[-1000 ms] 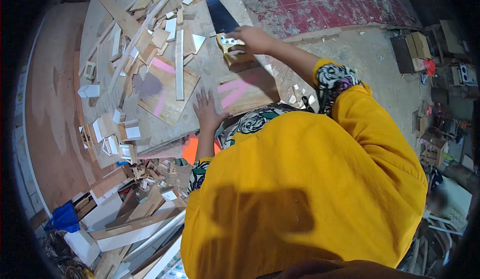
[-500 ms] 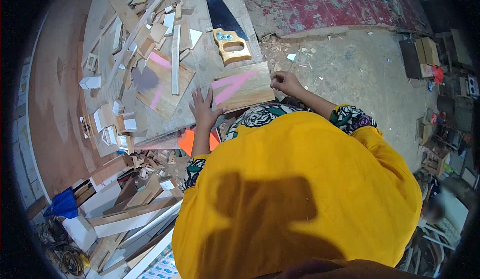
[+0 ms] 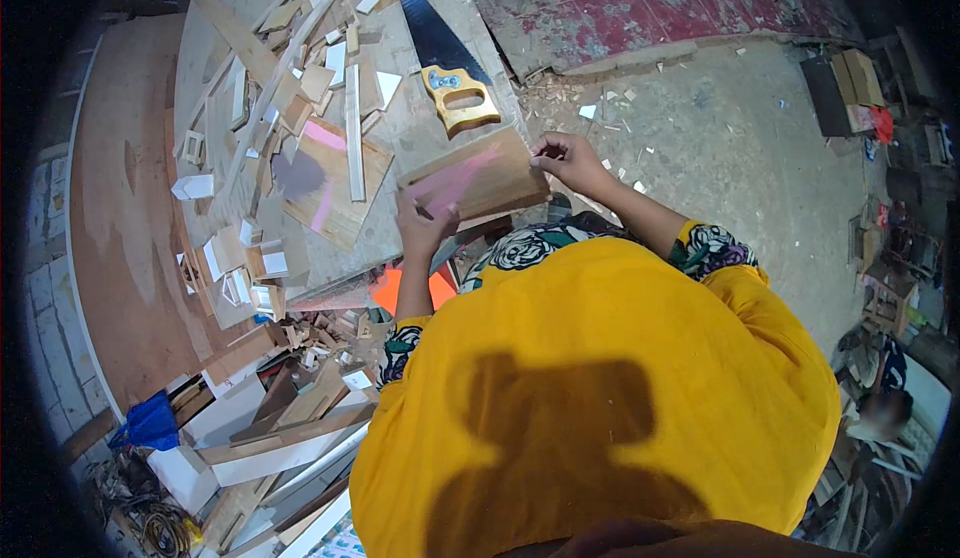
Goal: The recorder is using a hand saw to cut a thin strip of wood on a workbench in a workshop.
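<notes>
board (image 3: 487, 180) near frame centre: your left hand (image 3: 424, 226) grasps its left end, your right hand (image 3: 570, 161) pinches its right; saw (image 3: 445, 58) lies upper middle.

No words, numbers or signs can be read; the flat white sheet with blue-green print (image 3: 342, 542) at the lower edge is too small to decipher.

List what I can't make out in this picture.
In the head view:
Underside of the nearer pink-striped board: hidden by its upper face.
Orange thing: partly behind the left forearm.
Red floor: far side cut off by upper edge.
Floor scraps: too small to identify.
</notes>
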`<state>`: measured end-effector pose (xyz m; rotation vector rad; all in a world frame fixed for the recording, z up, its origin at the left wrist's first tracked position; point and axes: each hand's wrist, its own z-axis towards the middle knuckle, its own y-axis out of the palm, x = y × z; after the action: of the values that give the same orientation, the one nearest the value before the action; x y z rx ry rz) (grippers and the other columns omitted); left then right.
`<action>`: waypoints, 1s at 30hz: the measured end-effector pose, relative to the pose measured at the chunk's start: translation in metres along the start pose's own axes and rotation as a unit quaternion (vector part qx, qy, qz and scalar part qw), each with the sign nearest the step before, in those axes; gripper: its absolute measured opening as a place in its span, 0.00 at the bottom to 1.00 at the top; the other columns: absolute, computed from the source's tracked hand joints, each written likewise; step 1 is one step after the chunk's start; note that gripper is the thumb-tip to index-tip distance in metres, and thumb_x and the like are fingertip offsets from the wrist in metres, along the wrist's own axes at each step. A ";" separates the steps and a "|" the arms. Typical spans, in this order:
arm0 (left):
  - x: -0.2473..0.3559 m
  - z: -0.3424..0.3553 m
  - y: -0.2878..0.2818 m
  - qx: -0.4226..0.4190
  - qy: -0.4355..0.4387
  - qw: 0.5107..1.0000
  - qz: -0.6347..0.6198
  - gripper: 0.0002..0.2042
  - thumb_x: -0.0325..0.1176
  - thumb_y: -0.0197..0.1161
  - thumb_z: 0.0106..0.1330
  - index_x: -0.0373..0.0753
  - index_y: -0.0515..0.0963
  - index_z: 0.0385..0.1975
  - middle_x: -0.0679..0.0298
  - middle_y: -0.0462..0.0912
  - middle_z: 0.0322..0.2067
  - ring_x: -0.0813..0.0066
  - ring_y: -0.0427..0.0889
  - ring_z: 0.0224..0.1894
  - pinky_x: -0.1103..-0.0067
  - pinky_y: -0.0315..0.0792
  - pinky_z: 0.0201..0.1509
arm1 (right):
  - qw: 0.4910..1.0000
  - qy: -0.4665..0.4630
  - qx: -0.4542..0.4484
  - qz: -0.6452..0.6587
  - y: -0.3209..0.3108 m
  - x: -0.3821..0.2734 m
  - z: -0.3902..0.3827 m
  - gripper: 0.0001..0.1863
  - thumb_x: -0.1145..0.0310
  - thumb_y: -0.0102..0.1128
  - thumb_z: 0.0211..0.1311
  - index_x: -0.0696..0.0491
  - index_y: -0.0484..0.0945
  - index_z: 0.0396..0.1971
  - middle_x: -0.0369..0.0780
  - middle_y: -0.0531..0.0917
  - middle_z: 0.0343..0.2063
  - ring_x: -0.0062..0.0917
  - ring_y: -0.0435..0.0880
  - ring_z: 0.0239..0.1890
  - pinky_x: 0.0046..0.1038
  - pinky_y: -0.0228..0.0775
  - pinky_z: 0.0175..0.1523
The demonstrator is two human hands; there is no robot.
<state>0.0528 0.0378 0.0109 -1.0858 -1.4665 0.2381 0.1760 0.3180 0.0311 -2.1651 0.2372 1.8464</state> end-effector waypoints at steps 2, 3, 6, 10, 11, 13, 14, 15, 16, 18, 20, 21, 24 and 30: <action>0.010 0.000 0.001 0.050 0.007 0.957 -0.285 0.31 0.27 0.67 0.45 0.40 0.68 0.54 0.60 0.76 0.49 0.65 0.72 0.55 0.76 0.63 0.59 | 0.995 -0.086 0.006 -0.050 -0.005 -0.029 -0.004 0.05 0.76 0.63 0.49 0.58 0.76 0.26 0.38 0.79 0.24 0.20 0.77 0.25 0.22 0.69 0.31; 0.012 0.003 -0.004 0.050 0.011 0.957 -0.286 0.31 0.27 0.67 0.45 0.40 0.68 0.54 0.60 0.76 0.49 0.65 0.72 0.55 0.76 0.63 0.59 | 0.981 -0.168 0.011 -0.099 -0.008 -0.042 -0.004 0.05 0.77 0.63 0.49 0.58 0.76 0.26 0.39 0.79 0.25 0.22 0.78 0.26 0.22 0.69 0.31; 0.032 0.002 -0.021 0.107 0.230 0.945 -0.206 0.10 0.24 0.61 0.50 0.40 0.82 0.33 0.59 0.82 0.39 0.61 0.75 0.51 0.73 0.65 0.58 | 0.960 -0.243 0.046 -0.132 -0.017 -0.050 0.007 0.06 0.79 0.63 0.47 0.58 0.75 0.26 0.40 0.78 0.29 0.25 0.79 0.31 0.23 0.70 0.32; 0.057 -0.007 -0.047 0.180 0.315 0.926 -0.102 0.12 0.27 0.61 0.50 0.41 0.82 0.36 0.58 0.81 0.39 0.58 0.76 0.50 0.70 0.65 0.58 | 0.956 -0.261 0.081 -0.106 -0.013 -0.061 0.012 0.06 0.80 0.63 0.44 0.57 0.75 0.24 0.39 0.79 0.34 0.27 0.78 0.37 0.24 0.69 0.41; 0.063 -0.011 -0.056 0.195 0.344 0.916 -0.066 0.12 0.29 0.61 0.50 0.41 0.82 0.36 0.58 0.82 0.39 0.57 0.76 0.50 0.69 0.64 0.59 | 0.961 -0.248 0.086 -0.085 -0.010 -0.063 0.013 0.07 0.80 0.63 0.44 0.57 0.75 0.23 0.40 0.79 0.35 0.26 0.78 0.39 0.24 0.69 0.43; 0.063 -0.017 -0.072 0.215 0.370 0.903 -0.028 0.12 0.30 0.61 0.50 0.42 0.82 0.36 0.58 0.82 0.39 0.57 0.76 0.50 0.68 0.64 0.59 | 0.957 -0.262 0.072 -0.099 -0.001 -0.060 0.019 0.06 0.79 0.61 0.45 0.56 0.75 0.25 0.39 0.79 0.37 0.24 0.77 0.41 0.25 0.68 0.45; 0.059 -0.018 -0.081 0.188 0.373 0.908 0.000 0.12 0.29 0.61 0.51 0.40 0.81 0.36 0.59 0.82 0.38 0.60 0.77 0.48 0.71 0.66 0.57 | 0.967 -0.244 0.049 -0.056 0.006 -0.059 0.021 0.06 0.79 0.61 0.45 0.56 0.75 0.25 0.38 0.79 0.36 0.22 0.77 0.40 0.24 0.68 0.45; 0.054 -0.019 -0.087 0.162 0.375 0.912 0.027 0.11 0.28 0.62 0.51 0.38 0.81 0.36 0.60 0.82 0.37 0.64 0.78 0.47 0.73 0.68 0.54 | 0.974 -0.225 0.025 -0.013 0.013 -0.058 0.023 0.05 0.78 0.61 0.46 0.56 0.75 0.25 0.37 0.80 0.35 0.20 0.77 0.39 0.24 0.68 0.44; 0.046 -0.020 -0.090 0.167 0.371 0.913 0.027 0.11 0.28 0.62 0.51 0.38 0.81 0.36 0.60 0.82 0.37 0.64 0.78 0.47 0.73 0.68 0.54 | 0.966 -0.253 0.009 -0.058 0.019 -0.058 0.026 0.05 0.77 0.60 0.49 0.56 0.76 0.29 0.35 0.80 0.29 0.18 0.77 0.34 0.23 0.69 0.39; 0.022 -0.022 -0.088 0.046 0.053 0.983 -0.172 0.11 0.26 0.62 0.53 0.34 0.79 0.37 0.61 0.81 0.34 0.75 0.79 0.38 0.80 0.72 0.43 | 0.987 -0.156 -0.028 -0.039 0.031 -0.043 0.033 0.06 0.77 0.60 0.50 0.56 0.76 0.30 0.35 0.80 0.26 0.17 0.77 0.30 0.23 0.68 0.36; -0.003 -0.015 -0.083 0.022 0.023 0.963 -0.266 0.11 0.24 0.61 0.54 0.33 0.78 0.37 0.63 0.80 0.31 0.79 0.78 0.33 0.83 0.72 0.37 | 0.999 -0.037 -0.033 -0.010 0.054 -0.024 0.039 0.10 0.71 0.63 0.50 0.58 0.78 0.32 0.35 0.79 0.20 0.17 0.76 0.21 0.22 0.66 0.29; -0.016 -0.015 -0.082 -0.008 -0.001 0.934 -0.356 0.11 0.23 0.61 0.54 0.31 0.76 0.38 0.64 0.79 0.29 0.83 0.76 0.28 0.85 0.71 0.31 | 0.999 -0.036 -0.038 -0.011 0.064 -0.018 0.039 0.10 0.71 0.63 0.50 0.58 0.78 0.32 0.35 0.79 0.20 0.17 0.76 0.21 0.22 0.66 0.29; -0.037 -0.021 -0.075 -0.027 -0.092 0.923 -0.372 0.12 0.23 0.60 0.55 0.32 0.74 0.40 0.68 0.76 0.25 0.82 0.71 0.23 0.85 0.64 0.25 | 0.991 0.077 0.003 -0.110 0.087 0.016 0.037 0.18 0.61 0.68 0.45 0.59 0.80 0.32 0.39 0.81 0.23 0.20 0.78 0.25 0.24 0.69 0.33; -0.099 -0.022 -0.055 -0.090 -0.174 0.880 -0.434 0.11 0.25 0.60 0.55 0.35 0.75 0.40 0.69 0.77 0.28 0.82 0.75 0.26 0.85 0.73 0.29 | 0.990 0.112 0.022 -0.082 0.111 0.030 0.029 0.18 0.66 0.66 0.46 0.60 0.78 0.38 0.39 0.81 0.29 0.20 0.78 0.30 0.23 0.70 0.36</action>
<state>0.0290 -0.0728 -0.0116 -0.4373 -2.1899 -0.3695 0.1196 0.2246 -0.0141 -2.2873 0.1401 1.4970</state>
